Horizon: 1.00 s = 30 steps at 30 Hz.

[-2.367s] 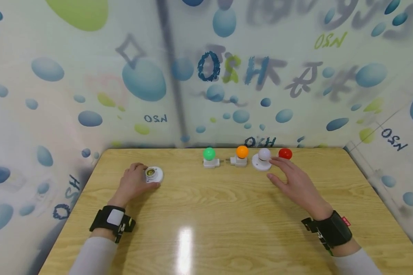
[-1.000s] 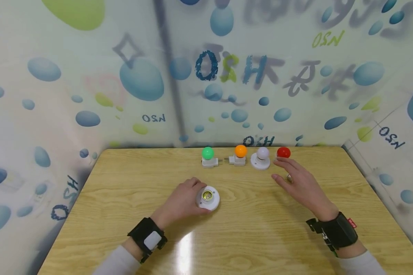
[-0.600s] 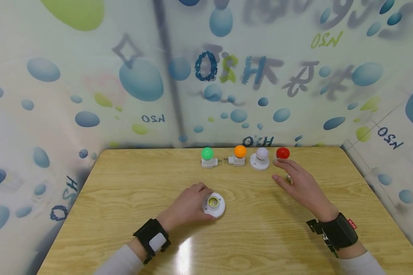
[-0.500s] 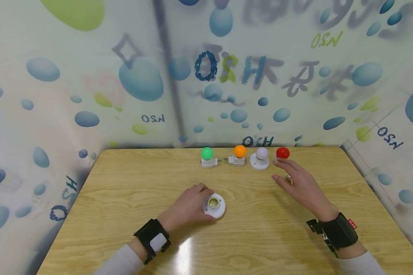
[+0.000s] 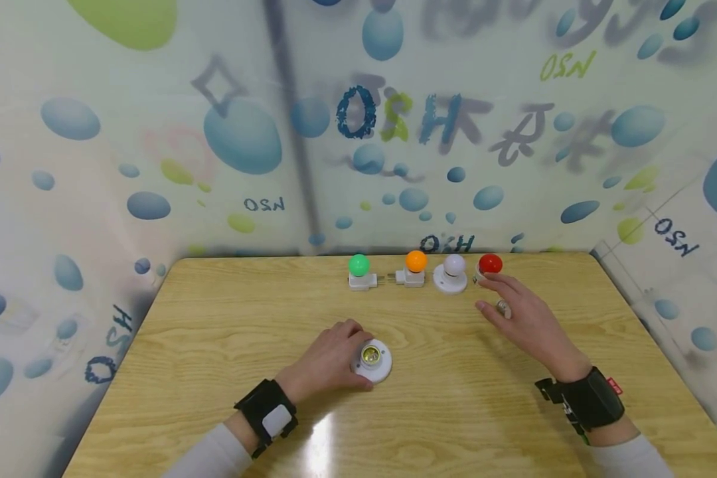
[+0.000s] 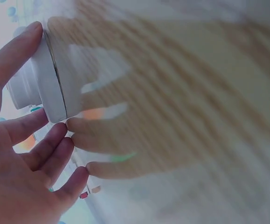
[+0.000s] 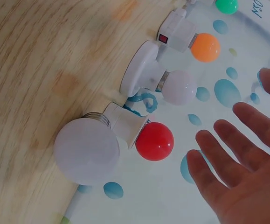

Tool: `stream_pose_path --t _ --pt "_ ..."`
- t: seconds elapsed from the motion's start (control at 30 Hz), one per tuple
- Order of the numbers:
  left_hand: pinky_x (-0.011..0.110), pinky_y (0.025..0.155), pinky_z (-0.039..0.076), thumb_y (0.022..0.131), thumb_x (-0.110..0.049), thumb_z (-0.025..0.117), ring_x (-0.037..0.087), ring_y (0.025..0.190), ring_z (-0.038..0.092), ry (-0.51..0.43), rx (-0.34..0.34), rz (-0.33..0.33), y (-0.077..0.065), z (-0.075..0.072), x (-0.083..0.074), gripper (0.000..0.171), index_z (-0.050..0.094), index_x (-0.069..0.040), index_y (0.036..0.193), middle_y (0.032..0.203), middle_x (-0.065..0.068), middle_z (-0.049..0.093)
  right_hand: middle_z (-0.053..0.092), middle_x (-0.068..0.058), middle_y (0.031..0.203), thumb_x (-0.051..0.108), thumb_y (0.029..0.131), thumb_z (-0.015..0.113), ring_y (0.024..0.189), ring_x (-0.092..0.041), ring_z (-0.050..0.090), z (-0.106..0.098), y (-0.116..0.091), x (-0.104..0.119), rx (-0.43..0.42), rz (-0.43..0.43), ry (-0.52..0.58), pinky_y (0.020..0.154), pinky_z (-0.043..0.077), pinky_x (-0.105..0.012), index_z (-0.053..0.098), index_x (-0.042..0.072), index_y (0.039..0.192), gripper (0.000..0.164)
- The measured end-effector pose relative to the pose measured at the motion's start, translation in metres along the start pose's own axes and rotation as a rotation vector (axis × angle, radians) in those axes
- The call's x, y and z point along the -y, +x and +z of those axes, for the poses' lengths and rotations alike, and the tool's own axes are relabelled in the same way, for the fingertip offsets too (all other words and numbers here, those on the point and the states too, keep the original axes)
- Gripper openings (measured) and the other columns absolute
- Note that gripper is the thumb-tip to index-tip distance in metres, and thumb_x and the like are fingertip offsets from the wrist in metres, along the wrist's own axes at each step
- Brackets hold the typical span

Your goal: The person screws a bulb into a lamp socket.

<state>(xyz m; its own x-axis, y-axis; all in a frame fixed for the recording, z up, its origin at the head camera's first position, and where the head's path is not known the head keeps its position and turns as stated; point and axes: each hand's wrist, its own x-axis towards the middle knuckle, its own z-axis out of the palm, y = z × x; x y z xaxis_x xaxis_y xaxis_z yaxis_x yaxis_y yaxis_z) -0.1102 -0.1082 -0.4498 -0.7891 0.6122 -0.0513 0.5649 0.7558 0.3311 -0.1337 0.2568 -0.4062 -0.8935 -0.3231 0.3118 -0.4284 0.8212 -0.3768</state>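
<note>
My left hand [image 5: 328, 358] holds a round white lamp holder [image 5: 381, 367] by its rim on the table, its brass-coloured socket facing up. In the left wrist view the thumb lies on one side of the lamp holder [image 6: 48, 79] and fingertips meet the other edge, at the tabletop. My right hand [image 5: 528, 325] hovers with spread fingers above a big white bulb, whose metal screw base [image 5: 503, 309] shows between thumb and fingers. The right wrist view shows that bulb [image 7: 86, 151] lying on its side, apart from the fingers. Close by stands a red bulb [image 5: 490, 263] in a white socket.
Along the back edge stand a green bulb [image 5: 359, 265] and an orange bulb [image 5: 416, 261] on white plug sockets, and a small white bulb [image 5: 454, 265] on a round base. A patterned backdrop [image 5: 251, 133] rises behind the wooden table [image 5: 227, 312].
My left hand has brought the lamp holder from the table's left side to the middle, nearer me. The right hand has shifted slightly right, from beside the small white bulb to over the big one.
</note>
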Motion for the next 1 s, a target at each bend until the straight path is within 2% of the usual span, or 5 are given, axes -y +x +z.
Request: stream_pose_path --t 0.27,0.4,0.53,0.73,1.0 --pt "0.040 0.092 0.043 0.067 -0.060 0.076 0.019 0.110 0.049 -0.061 -0.006 0.020 -0.003 -0.003 0.001 0.092 0.050 -0.010 0.140 0.126 0.005 0.050 0.051 -0.018 0.135 0.041 0.093 0.060 0.120 -0.038 0.048 -0.003 -0.003 -0.011 0.012 0.037 -0.024 0.091 0.042 -0.058 0.057 0.004 0.131 0.053" --pt "0.037 0.096 0.043 0.070 -0.057 0.076 0.017 0.112 0.049 -0.130 0.003 -0.005 -0.006 -0.008 0.002 0.092 0.048 -0.009 0.142 0.130 0.005 0.050 0.051 -0.018 0.135 0.045 0.093 0.058 0.121 -0.038 0.047 -0.005 -0.008 -0.020 0.038 0.083 -0.041 0.092 0.041 -0.059 0.056 0.003 0.131 0.057" --pt "0.037 0.096 0.043 0.073 -0.055 0.075 0.019 0.113 0.050 -0.125 -0.027 -0.035 -0.011 -0.015 0.004 0.086 0.049 -0.009 0.142 0.130 0.005 0.051 0.051 -0.019 0.134 0.043 0.093 0.060 0.119 -0.040 0.048 -0.008 -0.014 -0.028 0.073 0.141 -0.050 0.091 0.041 -0.059 0.056 0.002 0.131 0.056" --pt "0.040 0.096 0.043 0.077 -0.050 0.073 0.025 0.116 0.051 -0.142 -0.101 -0.059 -0.019 -0.022 0.012 0.078 0.051 -0.009 0.140 0.129 0.008 0.052 0.053 -0.025 0.129 0.034 0.092 0.063 0.116 -0.044 0.049 -0.008 -0.021 -0.039 0.142 0.182 -0.088 0.091 0.040 -0.061 0.054 -0.003 0.131 0.055" --pt "0.042 0.094 0.044 0.077 -0.049 0.074 0.027 0.113 0.053 -0.196 -0.125 -0.075 -0.029 -0.019 0.021 0.076 0.053 -0.008 0.138 0.126 0.010 0.054 0.050 -0.034 0.126 0.036 0.088 0.068 0.107 -0.045 0.053 -0.003 -0.022 -0.053 0.267 0.276 -0.122 0.083 0.045 -0.060 0.045 -0.007 0.137 0.069"
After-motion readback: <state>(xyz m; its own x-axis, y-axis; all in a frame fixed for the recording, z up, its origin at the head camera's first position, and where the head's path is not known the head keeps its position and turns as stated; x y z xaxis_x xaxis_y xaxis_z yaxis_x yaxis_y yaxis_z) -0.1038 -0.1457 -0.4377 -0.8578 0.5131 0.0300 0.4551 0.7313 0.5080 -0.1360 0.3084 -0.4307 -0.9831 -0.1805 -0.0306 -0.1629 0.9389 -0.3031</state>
